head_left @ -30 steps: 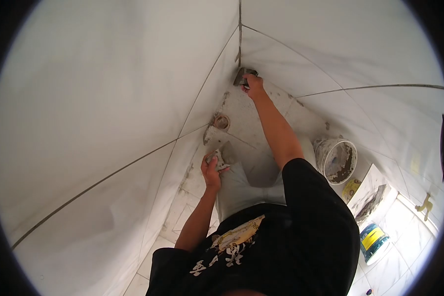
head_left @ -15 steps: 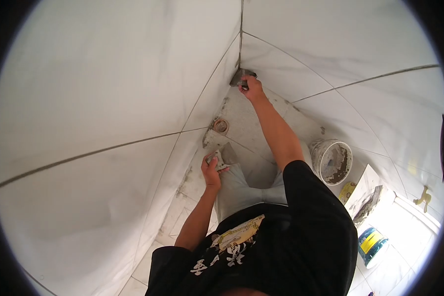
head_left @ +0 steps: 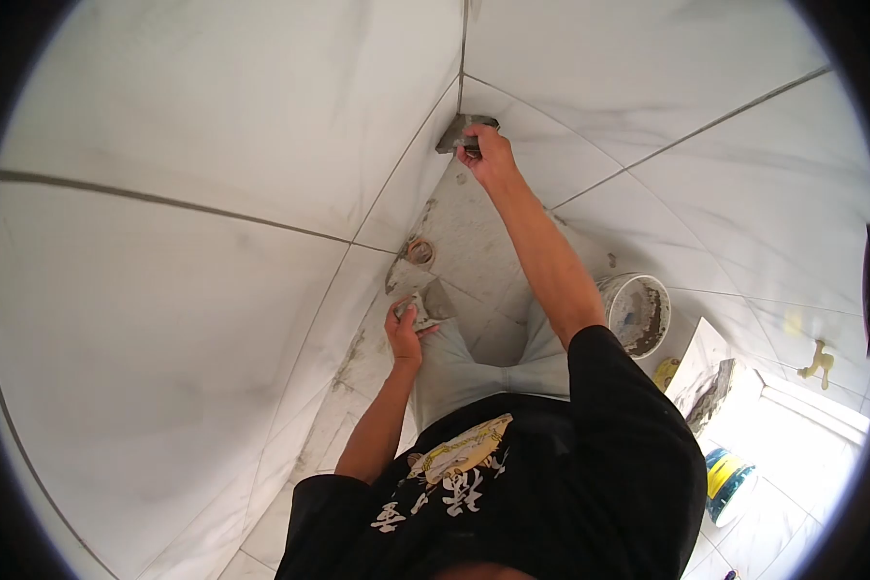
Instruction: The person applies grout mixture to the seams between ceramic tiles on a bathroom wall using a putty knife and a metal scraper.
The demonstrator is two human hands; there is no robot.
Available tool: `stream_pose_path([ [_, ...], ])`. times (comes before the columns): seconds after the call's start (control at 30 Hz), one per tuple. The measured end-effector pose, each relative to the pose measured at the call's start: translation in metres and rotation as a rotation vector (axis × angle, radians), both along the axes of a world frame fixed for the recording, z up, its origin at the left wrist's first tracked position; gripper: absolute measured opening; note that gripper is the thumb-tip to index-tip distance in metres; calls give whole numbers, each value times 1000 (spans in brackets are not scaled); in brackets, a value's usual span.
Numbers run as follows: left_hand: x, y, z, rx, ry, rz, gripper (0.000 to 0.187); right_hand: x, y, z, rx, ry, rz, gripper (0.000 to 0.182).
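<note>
My right hand (head_left: 491,153) is closed on a dark, flat scraper (head_left: 454,132), whose blade lies against the left tiled wall (head_left: 406,198) beside the corner joint (head_left: 462,58). Lower down, in front of my knees, my left hand (head_left: 405,329) grips a second scraper (head_left: 435,302) with a wide grey blade. Whitish material is smeared on this one near the fingers. Part of each handle is hidden by the fingers.
A white bucket (head_left: 659,314) with grey paste inside stands right of my legs. Behind it lean a smeared tile (head_left: 696,372) and a teal-and-yellow pail (head_left: 727,483). A pipe opening (head_left: 420,251) sits in the floor by the left wall. A tap (head_left: 817,365) juts from the right wall.
My right hand and its scraper have shifted slightly up and left, the blade now more across the left wall. My left hand has barely moved. The whole view has turned a little.
</note>
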State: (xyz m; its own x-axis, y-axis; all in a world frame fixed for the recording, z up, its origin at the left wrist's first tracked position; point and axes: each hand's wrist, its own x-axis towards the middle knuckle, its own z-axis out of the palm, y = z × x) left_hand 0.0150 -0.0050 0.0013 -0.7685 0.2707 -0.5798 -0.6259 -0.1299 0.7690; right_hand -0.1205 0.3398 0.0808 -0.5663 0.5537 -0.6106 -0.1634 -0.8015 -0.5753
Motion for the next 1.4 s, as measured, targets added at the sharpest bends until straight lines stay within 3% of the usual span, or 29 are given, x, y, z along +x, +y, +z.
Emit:
stream_pose_path([
  [0.3, 4, -4, -9, 14, -15, 37, 34, -2, 1, 72, 217, -52, 96, 14],
  [0.37, 1, -4, -4, 44, -2, 14, 35, 26, -7, 77, 221, 91, 65, 18],
  [0.5, -1, 1, 6, 33, 1, 27, 36, 58, 2, -1, 176, -60, 87, 19],
  [0.57, -2, 2, 10, 26, 1, -12, 36, 60, 11, -49, 0, -199, 167, 20],
  [0.77, -1, 0, 3, 37, 17, 7, 35, 14, 11, -68, 3, -245, 200, 13],
  [0.9, 1, -4, -8, 62, 52, -3, 36, -3, 11, -40, 3, -168, 160, 10],
  [1.2, 12, -2, 8, 107, 75, 33, 32, 8, 16, 87, 160, -36, 121, 12],
  [1.33, 16, -2, 38, 93, 133, -55, 31, 86, 10, 137, 485, 22, 186, 16],
  [1.4, 21, -3, 55, 118, 102, -88, 30, 145, -3, 121, 729, 57, 332, 24],
])
